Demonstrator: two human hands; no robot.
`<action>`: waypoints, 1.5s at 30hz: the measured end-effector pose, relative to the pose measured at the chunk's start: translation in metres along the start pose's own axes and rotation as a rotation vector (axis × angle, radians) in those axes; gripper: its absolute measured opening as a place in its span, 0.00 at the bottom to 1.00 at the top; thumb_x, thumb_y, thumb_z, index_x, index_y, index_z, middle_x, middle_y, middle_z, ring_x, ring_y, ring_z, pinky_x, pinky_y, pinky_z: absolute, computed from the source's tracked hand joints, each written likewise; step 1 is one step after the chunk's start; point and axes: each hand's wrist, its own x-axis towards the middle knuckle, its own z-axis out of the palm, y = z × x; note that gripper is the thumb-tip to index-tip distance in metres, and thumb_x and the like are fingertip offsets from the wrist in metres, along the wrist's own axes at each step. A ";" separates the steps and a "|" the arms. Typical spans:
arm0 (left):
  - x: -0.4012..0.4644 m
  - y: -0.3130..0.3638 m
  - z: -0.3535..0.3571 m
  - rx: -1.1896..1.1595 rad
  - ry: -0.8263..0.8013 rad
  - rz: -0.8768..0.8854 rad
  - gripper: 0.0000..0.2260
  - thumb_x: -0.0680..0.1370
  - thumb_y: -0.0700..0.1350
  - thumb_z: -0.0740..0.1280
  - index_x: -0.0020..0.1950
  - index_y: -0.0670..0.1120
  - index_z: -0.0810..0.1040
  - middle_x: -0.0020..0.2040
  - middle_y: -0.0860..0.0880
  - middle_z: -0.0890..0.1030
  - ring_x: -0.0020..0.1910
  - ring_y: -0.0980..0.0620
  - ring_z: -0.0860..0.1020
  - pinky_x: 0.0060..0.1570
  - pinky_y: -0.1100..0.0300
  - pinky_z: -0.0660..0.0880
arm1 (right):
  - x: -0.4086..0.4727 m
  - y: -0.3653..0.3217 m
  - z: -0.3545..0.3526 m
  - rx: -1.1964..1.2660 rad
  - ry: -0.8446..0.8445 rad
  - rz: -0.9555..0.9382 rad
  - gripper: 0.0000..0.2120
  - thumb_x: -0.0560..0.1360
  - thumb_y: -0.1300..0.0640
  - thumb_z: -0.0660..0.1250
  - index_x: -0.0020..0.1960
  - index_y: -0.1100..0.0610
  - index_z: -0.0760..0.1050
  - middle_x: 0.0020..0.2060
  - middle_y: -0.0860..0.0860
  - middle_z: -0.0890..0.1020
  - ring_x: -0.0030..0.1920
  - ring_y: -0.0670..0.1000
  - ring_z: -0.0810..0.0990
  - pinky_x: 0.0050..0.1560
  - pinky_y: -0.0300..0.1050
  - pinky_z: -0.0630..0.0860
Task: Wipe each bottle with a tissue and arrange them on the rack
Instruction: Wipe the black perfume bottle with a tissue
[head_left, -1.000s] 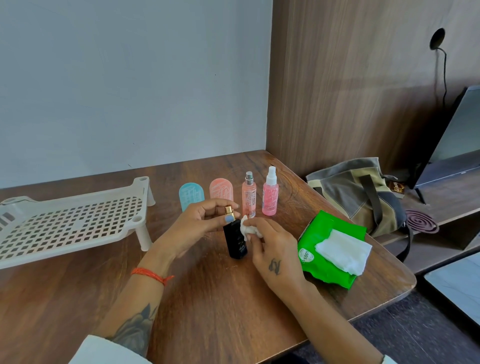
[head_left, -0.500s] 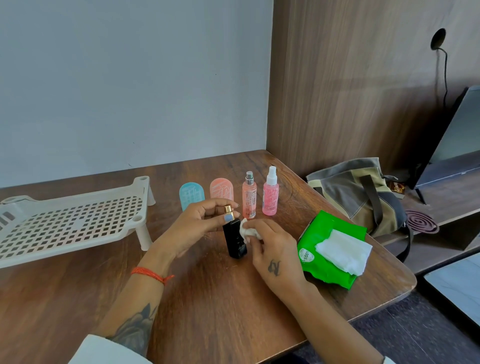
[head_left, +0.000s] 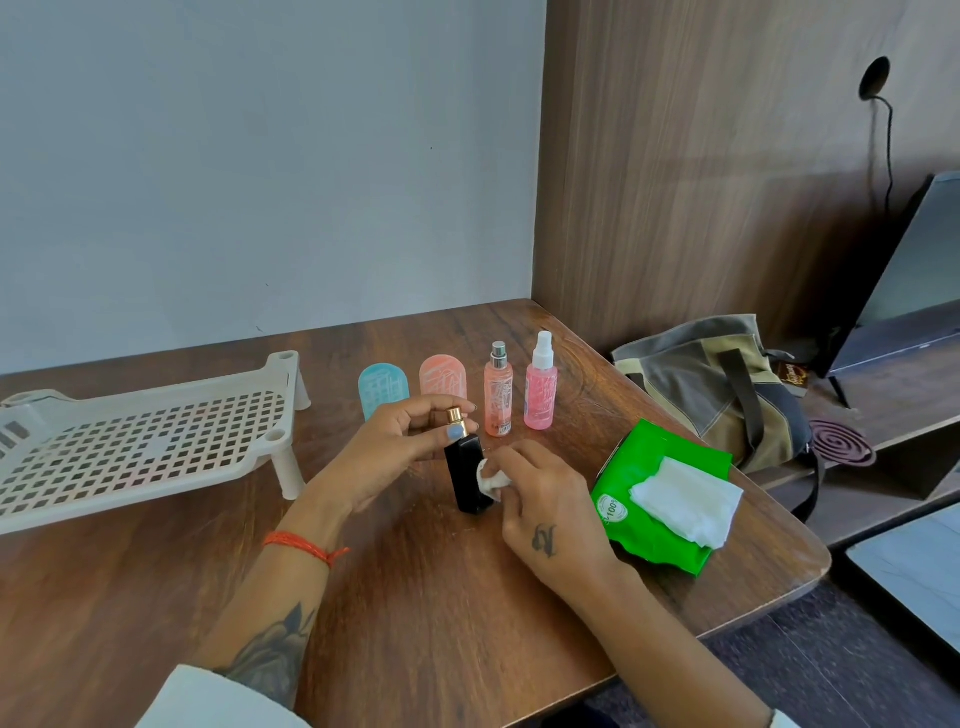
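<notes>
here, wooden table (head_left: 415, 597), grey wall (head_left: 260, 156), wood panelling (head_left: 701, 182).

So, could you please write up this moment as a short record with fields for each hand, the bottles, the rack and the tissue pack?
left hand: pinches the gold cap of the black bottle, which stands on the table
right hand: presses a wadded tissue against the black bottle's side
waiting bottles: blue bottle, peach bottle, orange spray bottle, pink spray bottle, in a row
rack: white, holds no bottles
tissue pack: green, one sheet pulled out on top
</notes>
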 end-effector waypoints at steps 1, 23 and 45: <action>0.000 0.000 0.000 0.003 0.000 0.001 0.10 0.76 0.40 0.68 0.52 0.54 0.80 0.50 0.55 0.84 0.53 0.57 0.81 0.53 0.63 0.76 | 0.000 0.000 -0.002 -0.025 -0.008 -0.002 0.12 0.64 0.69 0.64 0.45 0.58 0.76 0.43 0.54 0.79 0.39 0.55 0.77 0.35 0.52 0.77; 0.001 0.000 0.000 -0.004 0.005 -0.002 0.11 0.75 0.40 0.68 0.51 0.55 0.80 0.50 0.55 0.84 0.54 0.58 0.80 0.52 0.64 0.75 | 0.003 0.000 -0.013 -0.067 -0.259 -0.080 0.11 0.60 0.67 0.69 0.36 0.52 0.81 0.36 0.49 0.77 0.34 0.50 0.77 0.28 0.32 0.63; -0.001 0.000 0.000 -0.042 0.021 0.021 0.11 0.75 0.37 0.68 0.49 0.53 0.80 0.44 0.57 0.85 0.48 0.62 0.81 0.46 0.71 0.75 | 0.000 0.000 -0.012 -0.018 -0.244 -0.065 0.14 0.60 0.71 0.67 0.36 0.54 0.83 0.37 0.50 0.79 0.37 0.50 0.79 0.35 0.41 0.75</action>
